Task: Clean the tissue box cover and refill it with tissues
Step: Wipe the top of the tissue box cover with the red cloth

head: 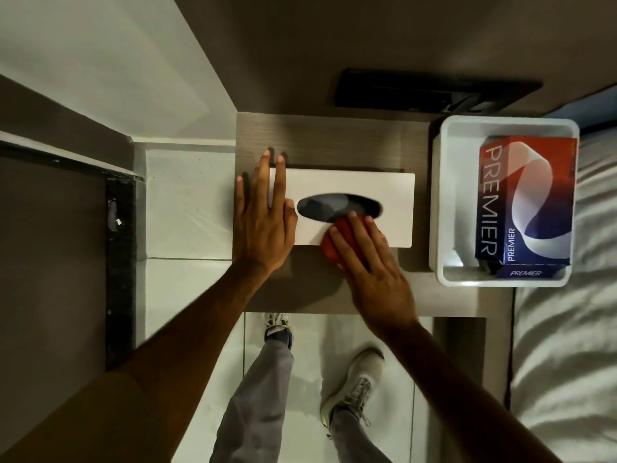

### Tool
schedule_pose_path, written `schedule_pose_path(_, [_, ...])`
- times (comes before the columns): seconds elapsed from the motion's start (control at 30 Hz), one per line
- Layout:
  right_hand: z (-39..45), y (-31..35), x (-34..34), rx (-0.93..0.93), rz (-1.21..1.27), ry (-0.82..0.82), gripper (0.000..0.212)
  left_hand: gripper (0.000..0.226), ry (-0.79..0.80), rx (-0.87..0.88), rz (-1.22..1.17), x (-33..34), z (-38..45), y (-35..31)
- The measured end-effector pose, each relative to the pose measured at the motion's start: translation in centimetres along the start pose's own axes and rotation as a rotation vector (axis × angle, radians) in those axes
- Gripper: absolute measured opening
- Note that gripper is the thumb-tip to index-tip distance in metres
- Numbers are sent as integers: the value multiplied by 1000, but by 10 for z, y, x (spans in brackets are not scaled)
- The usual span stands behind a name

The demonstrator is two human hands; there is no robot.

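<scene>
A white tissue box cover [360,188] with a dark oval slot lies on the small wooden side table [320,135]. My left hand [263,215] rests flat on the cover's left end, fingers spread. My right hand [370,262] presses a red-orange cloth [334,243] against the cover's near edge, just below the slot. A red, white and blue "PREMIER" tissue box [524,202] stands in a white bin [437,202] to the right of the table.
A dark flat object [417,91] lies at the back against the wall. A bed with white sheets [567,329] runs along the right. White floor tiles and my feet in pale sneakers [354,385] are below the table's front edge.
</scene>
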State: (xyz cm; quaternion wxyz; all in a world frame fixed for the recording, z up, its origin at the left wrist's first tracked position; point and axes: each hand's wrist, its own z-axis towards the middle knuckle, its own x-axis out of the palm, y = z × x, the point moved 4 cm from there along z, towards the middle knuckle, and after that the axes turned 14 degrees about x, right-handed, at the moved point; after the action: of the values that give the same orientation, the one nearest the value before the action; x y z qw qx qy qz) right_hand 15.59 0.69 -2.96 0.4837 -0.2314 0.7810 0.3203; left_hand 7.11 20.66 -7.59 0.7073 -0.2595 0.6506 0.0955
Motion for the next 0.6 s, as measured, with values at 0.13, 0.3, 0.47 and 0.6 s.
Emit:
schedule_pose_path(0.13, [11, -35, -14, 243, 104, -67, 74, 63, 2, -8, -1, -1, 1, 1])
schedule_pose_path(0.3, [15, -5, 3, 266, 176, -115, 76, 64, -20, -4, -16, 2, 0, 1])
schedule_pose_path(0.47, [0, -27, -5, 230, 237, -47, 71, 62, -22, -1, -35, 3, 0, 1])
schedule_pose_path(0.6, [49, -13, -16, 500, 352, -146, 59, 62, -38, 11, -46, 6, -1, 3])
